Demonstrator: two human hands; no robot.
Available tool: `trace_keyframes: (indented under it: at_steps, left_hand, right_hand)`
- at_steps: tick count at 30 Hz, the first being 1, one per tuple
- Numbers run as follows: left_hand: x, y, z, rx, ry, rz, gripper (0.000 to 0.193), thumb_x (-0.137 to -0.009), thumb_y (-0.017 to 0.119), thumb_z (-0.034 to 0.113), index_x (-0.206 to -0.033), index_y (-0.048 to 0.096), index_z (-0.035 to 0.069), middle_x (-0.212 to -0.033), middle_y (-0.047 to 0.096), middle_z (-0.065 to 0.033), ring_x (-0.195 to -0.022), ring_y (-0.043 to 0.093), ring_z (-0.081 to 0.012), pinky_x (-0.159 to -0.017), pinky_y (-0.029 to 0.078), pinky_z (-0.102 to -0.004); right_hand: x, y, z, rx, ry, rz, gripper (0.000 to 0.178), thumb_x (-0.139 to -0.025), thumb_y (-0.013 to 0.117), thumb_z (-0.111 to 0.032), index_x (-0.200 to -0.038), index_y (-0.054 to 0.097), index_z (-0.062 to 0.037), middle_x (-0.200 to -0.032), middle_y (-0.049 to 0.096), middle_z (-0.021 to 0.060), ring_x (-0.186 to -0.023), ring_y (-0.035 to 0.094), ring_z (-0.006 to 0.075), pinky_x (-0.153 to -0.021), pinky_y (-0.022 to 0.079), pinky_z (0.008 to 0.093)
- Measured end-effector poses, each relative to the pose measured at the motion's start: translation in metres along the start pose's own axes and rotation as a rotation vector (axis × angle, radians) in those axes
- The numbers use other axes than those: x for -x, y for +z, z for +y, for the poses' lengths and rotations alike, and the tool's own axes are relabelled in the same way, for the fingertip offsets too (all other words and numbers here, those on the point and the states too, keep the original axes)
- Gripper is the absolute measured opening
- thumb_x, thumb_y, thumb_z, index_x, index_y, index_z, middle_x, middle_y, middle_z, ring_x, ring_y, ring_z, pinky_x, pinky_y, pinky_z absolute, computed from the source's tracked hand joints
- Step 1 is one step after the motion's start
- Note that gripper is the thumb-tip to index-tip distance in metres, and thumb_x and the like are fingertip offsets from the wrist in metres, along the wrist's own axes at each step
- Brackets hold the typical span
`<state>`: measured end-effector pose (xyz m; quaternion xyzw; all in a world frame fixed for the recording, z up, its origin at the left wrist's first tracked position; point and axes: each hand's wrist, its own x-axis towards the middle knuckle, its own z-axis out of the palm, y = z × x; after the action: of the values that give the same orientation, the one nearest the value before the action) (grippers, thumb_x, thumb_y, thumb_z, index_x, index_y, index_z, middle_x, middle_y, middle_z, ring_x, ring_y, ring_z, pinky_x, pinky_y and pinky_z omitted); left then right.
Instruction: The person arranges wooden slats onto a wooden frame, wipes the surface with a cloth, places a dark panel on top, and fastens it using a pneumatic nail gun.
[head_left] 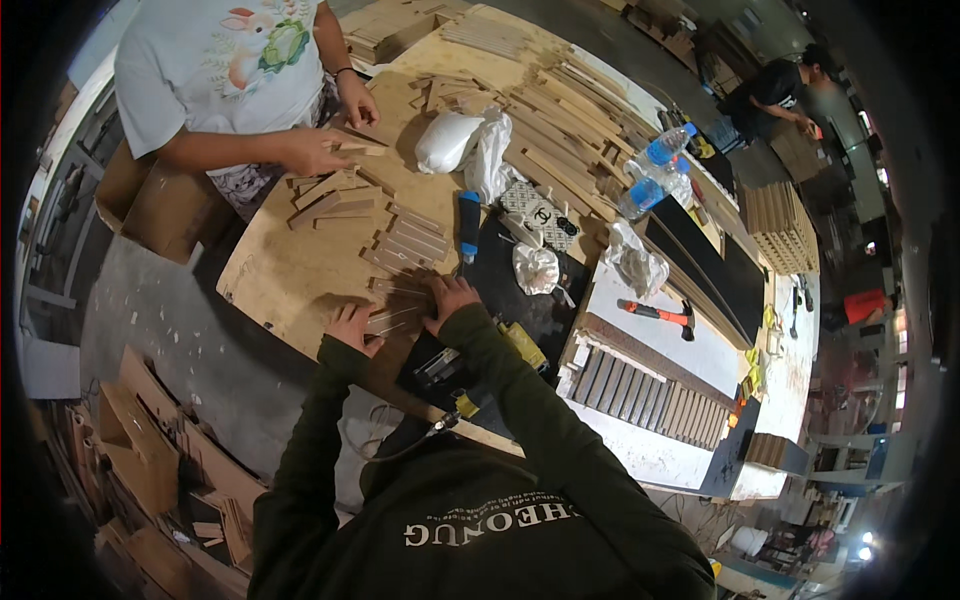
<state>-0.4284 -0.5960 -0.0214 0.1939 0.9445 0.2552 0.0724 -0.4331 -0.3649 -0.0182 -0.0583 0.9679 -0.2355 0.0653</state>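
A row of small wooden strips (398, 292) with pale lines on top lies on the near part of the plywood table (270, 255). At the row's left end my left hand (352, 325) rests with its fingers apart. My right hand (450, 300) touches the right end, fingers stretched and spread. The strips sit between the two hands, partly covered by them. Just beyond is a second group of strips (408, 240), set side by side. A yellow and black power tool (522, 345) lies beside my right forearm, partly hidden by the sleeve.
Across the table a co-worker's hand (315, 150) handles loose wood pieces (335, 195). Right of the strips lie a blue-handled tool (468, 222), a patterned phone case (540, 215) and a white bag (450, 140). A hammer (660, 312), slatted piece (650, 395) and bottles (665, 145) are farther right.
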Motion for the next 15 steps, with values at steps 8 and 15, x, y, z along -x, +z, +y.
trace_keyframes:
  at_steps: [8,15]
  left_hand:
    - [0.024,0.005,-0.026,-0.101,0.343,0.133,0.034,-0.062,0.067,0.021,-0.092,0.06,0.008,-0.082,0.057,-0.0158,-0.081,0.054,-0.0362,-0.077,0.044,-0.0475]
    - [0.044,0.004,-0.008,0.364,0.012,0.058,0.038,-0.059,0.065,0.002,-0.095,0.056,0.004,-0.078,0.056,-0.0051,-0.068,0.052,-0.0141,-0.064,0.045,-0.0249]
  right_hand:
    - [-0.02,0.013,0.021,0.216,0.042,-0.055,0.041,-0.07,0.061,-0.039,-0.103,0.061,-0.0146,-0.093,0.063,0.0133,-0.081,0.062,0.0303,-0.073,0.049,0.0427]
    - [0.103,-0.079,0.016,-0.285,0.1,0.611,0.022,-0.065,0.07,-0.016,-0.082,0.059,-0.0073,-0.081,0.058,0.0102,-0.076,0.061,0.0233,-0.065,0.049,0.0357]
